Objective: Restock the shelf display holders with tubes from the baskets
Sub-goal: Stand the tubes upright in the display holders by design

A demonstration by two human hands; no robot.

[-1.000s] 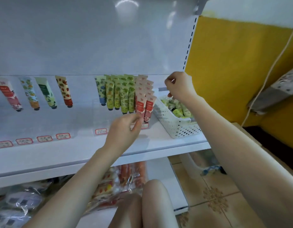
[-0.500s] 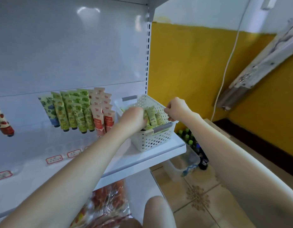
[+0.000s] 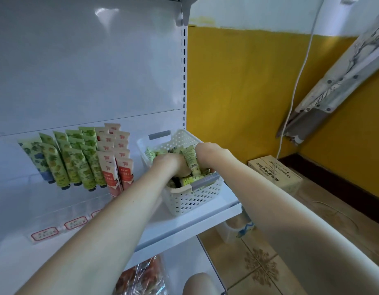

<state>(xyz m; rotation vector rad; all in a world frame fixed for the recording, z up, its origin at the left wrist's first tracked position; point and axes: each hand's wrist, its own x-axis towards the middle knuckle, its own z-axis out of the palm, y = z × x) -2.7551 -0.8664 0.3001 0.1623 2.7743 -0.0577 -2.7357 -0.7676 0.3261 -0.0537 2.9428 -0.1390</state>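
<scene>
A white perforated basket [image 3: 190,201] stands at the right end of the white shelf [image 3: 184,228], filled with green tubes [image 3: 193,179]. Both of my hands are inside it. My left hand [image 3: 168,165] digs into the pile with its fingers curled around tubes. My right hand [image 3: 207,155] curls down beside one tilted green tube [image 3: 190,160] that stands up between the two hands and seems to grip it; the fingertips are hidden. Left of the basket, the clear display holders carry rows of green tubes [image 3: 77,165] and pink tubes [image 3: 118,160].
Price labels [image 3: 43,233] line the shelf front. On the floor to the right are a cardboard box [image 3: 276,173] and a clear container [image 3: 235,229]. A white cable [image 3: 295,81] and a leaning board [image 3: 344,67] run along the yellow wall. Wrapped packs [image 3: 141,277] lie on the lower shelf.
My left hand left the pink tubes in the holder and moved right into the basket. My right hand dropped from the basket's rim into the tubes. My view swung right.
</scene>
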